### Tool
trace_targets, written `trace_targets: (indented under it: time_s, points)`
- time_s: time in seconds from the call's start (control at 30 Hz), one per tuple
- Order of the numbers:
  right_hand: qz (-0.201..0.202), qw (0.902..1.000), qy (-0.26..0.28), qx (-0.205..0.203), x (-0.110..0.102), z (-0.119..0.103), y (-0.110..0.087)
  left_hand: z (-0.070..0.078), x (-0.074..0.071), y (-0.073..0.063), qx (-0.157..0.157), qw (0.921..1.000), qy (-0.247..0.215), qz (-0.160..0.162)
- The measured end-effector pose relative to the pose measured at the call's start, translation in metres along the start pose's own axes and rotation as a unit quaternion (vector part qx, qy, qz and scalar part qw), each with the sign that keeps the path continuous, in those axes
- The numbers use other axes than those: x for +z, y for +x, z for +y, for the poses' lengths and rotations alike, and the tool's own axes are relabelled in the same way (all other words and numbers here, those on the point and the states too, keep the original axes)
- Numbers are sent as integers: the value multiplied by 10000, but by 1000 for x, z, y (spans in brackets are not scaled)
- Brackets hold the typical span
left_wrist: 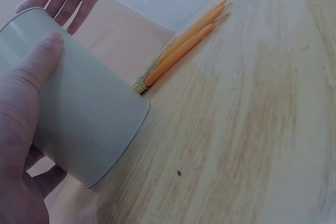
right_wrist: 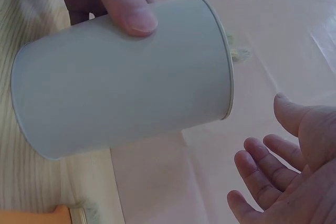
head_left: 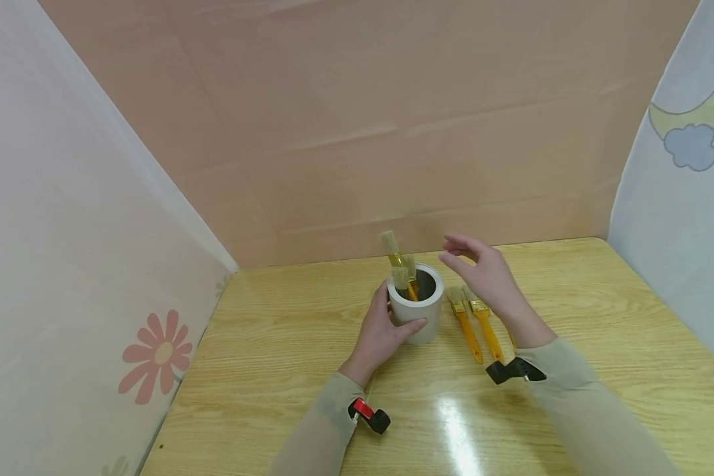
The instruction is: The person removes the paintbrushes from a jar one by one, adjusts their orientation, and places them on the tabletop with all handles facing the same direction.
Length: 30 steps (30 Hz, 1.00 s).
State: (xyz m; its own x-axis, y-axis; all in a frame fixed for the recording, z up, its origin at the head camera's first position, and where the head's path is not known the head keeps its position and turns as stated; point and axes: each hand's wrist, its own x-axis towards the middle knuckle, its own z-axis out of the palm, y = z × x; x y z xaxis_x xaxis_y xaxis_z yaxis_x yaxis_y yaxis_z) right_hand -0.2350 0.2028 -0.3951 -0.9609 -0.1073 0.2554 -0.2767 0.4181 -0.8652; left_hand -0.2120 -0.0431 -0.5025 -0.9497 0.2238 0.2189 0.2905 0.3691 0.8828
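Note:
A pale grey cylindrical pot (head_left: 415, 320) stands on the table near its back edge, and my left hand (head_left: 381, 334) grips it from the left, thumb across the front. Bristle ends of paintbrushes (head_left: 400, 277) stick up out of the pot, leaning to its left side. To the right of the rim, my right hand (head_left: 478, 271) is held in the air with fingers apart and nothing in them. Below that hand lie more paintbrushes (head_left: 486, 327) with orange handles, bristles toward the back; one is mostly hidden by the right wrist.
The wooden table (head_left: 262, 370) meets a pinkish cloth backdrop (head_left: 345, 132) behind the pot. A white flower-printed cloth (head_left: 83, 264) borders the left side, and another printed cloth (head_left: 690, 251) borders the right.

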Motion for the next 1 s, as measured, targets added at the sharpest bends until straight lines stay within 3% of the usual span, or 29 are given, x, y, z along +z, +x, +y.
trace_targets:
  time_s: [0.47, 1.0]
  points:
    - [-315, 9994, 133, -10, 24, -23, 14, 1, -1, 1, 43, 10000, 12, -9]
    - [-504, 9982, -76, -329, 51, -32, 29, -1, 0, 3, 55, 10000, -15, -14]
